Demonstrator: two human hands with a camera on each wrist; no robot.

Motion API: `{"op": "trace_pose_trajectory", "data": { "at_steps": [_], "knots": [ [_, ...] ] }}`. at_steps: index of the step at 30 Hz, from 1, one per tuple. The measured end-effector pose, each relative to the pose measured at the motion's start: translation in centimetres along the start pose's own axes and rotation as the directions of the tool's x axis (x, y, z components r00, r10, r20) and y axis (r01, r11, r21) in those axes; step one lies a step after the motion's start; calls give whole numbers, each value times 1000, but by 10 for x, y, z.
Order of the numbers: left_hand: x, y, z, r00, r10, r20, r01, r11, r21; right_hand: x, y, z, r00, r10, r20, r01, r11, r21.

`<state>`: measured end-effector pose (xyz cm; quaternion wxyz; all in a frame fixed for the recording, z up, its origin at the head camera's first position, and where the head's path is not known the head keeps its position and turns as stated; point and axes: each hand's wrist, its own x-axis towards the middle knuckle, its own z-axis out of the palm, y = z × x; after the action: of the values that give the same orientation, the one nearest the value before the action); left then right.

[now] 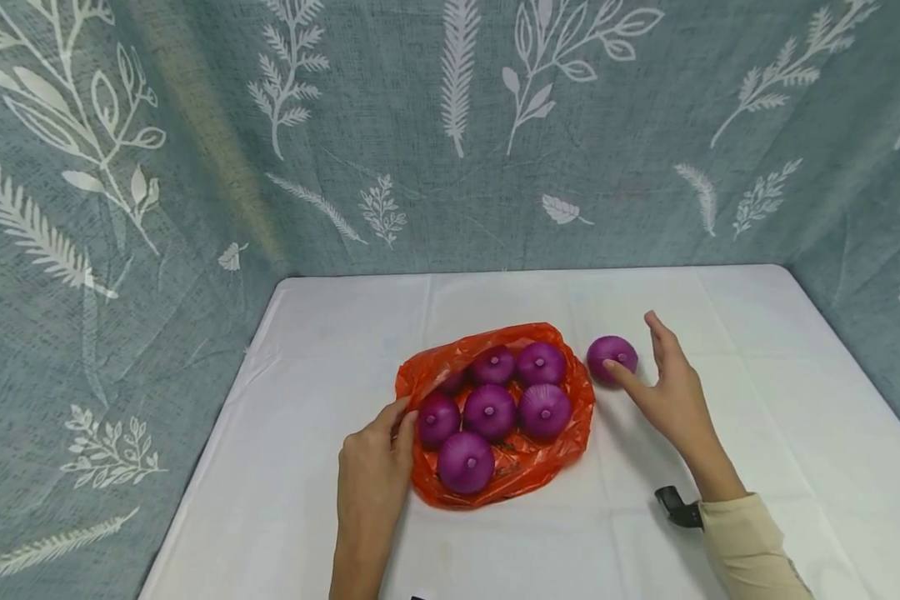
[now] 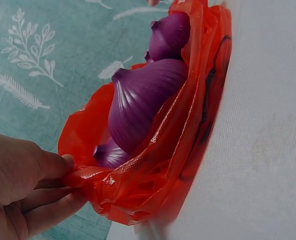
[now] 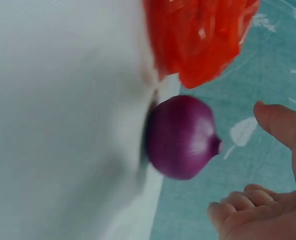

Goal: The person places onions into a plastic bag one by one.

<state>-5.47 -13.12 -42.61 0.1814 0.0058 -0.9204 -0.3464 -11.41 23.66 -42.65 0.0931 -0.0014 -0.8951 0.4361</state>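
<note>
An orange-red plastic bag (image 1: pixel 528 477) lies open on the table, with several purple onions (image 1: pixel 490 412) inside, stems up. My left hand (image 1: pixel 375 458) pinches the left rim of the bag between thumb and fingers; the left wrist view shows the thumb (image 2: pixel 48 165) on the plastic. A single onion (image 1: pixel 610 350) sits on the cloth just right of the bag. Over it, my right hand (image 1: pixel 671 400) is spread, thumb and fingers apart. In the right wrist view a gap shows between that hand (image 3: pixel 267 200) and the loose onion (image 3: pixel 181 137).
A white cloth (image 1: pixel 330 358) covers the table. Grey-green curtains (image 1: pixel 390 125) with white leaf prints hang behind it and at both sides. A black device (image 1: pixel 677 507) is at the right wrist, beside a beige sleeve (image 1: pixel 750 542).
</note>
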Motion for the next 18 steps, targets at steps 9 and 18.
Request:
{"op": "trace_pose_trajectory", "data": {
  "at_steps": [9, 18],
  "knots": [
    [2, 1, -1, 1000, -6, 4, 6, 1000, 3, 3, 20, 0, 989, 104, 107, -99, 994, -52],
    [2, 2, -1, 1000, 0, -3, 0, 1000, -2, 5, 28, 5, 978, 96, 185, -88, 995, -51]
  ]
}}
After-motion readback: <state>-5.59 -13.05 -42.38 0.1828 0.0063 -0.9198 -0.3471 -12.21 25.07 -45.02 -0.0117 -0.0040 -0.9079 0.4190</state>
